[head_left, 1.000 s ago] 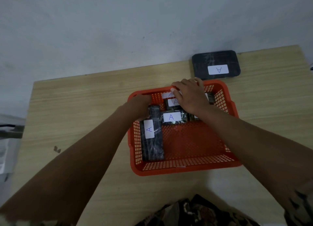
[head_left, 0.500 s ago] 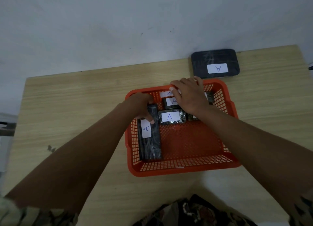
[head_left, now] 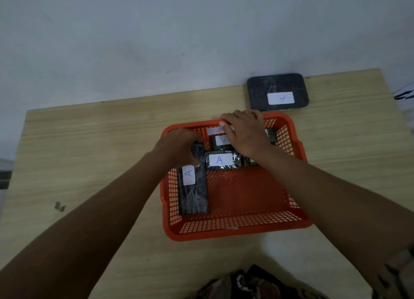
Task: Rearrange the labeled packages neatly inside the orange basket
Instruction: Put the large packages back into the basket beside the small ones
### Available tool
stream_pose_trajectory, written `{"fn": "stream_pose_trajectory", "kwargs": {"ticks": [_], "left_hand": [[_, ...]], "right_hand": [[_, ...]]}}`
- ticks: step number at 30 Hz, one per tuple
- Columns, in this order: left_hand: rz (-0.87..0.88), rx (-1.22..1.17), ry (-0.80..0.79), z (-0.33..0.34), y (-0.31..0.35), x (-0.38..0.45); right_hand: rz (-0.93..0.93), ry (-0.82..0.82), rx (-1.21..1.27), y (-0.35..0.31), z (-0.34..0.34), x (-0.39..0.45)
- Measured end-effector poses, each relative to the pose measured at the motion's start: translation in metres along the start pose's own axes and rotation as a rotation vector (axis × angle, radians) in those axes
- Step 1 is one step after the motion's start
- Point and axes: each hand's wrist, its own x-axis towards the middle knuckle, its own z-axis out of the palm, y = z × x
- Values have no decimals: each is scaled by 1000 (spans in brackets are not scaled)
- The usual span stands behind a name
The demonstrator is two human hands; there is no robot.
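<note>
The orange basket (head_left: 237, 229) sits on the wooden table. A long black package (head_left: 195, 195) labeled A lies along its left wall. My left hand (head_left: 179, 147) grips the far end of that long package. A small wrapped package (head_left: 221, 160) labeled A lies in the middle, with two more labeled ones (head_left: 220, 140) behind it. My right hand (head_left: 245, 130) rests flat on the packages at the back of the basket, covering part of them. A larger black package (head_left: 277, 92) labeled A lies on the table behind the basket.
The table (head_left: 94, 146) stands against a pale wall. A small dark scrap (head_left: 60, 206) lies on the table to the left. The near half of the basket floor is bare. Patterned cloth (head_left: 246, 285) shows at the bottom edge.
My left hand has slid the long package closer to the basket's left wall and straightened it. My right hand has stayed on the back packages.
</note>
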Motion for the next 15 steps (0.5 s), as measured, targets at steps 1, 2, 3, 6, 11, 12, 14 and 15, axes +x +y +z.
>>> {"fn": "stream_pose_trajectory", "kwargs": {"ticks": [1, 2, 3, 6, 11, 12, 14, 15], "left_hand": [[31, -16, 48, -1, 1, 0], [44, -39, 105, -2, 3, 0], [40, -58, 169, -3, 7, 3], [26, -75, 378, -6, 20, 19], [-65, -173, 257, -10, 29, 58], [-95, -211, 181, -9, 27, 65], [-120, -283, 84, -5, 22, 74], [-117, -294, 69, -2, 19, 77]], "right_hand": [[2, -25, 10, 0, -2, 1], [10, -55, 30, 1, -5, 2], [21, -79, 62, 2, -9, 3], [51, -63, 233, 10, -21, 3], [313, 257, 346, 40, -51, 8], [406, 314, 363, 50, -56, 11], [620, 347, 401, 75, -62, 18], [734, 327, 425, 88, -63, 22]]}}
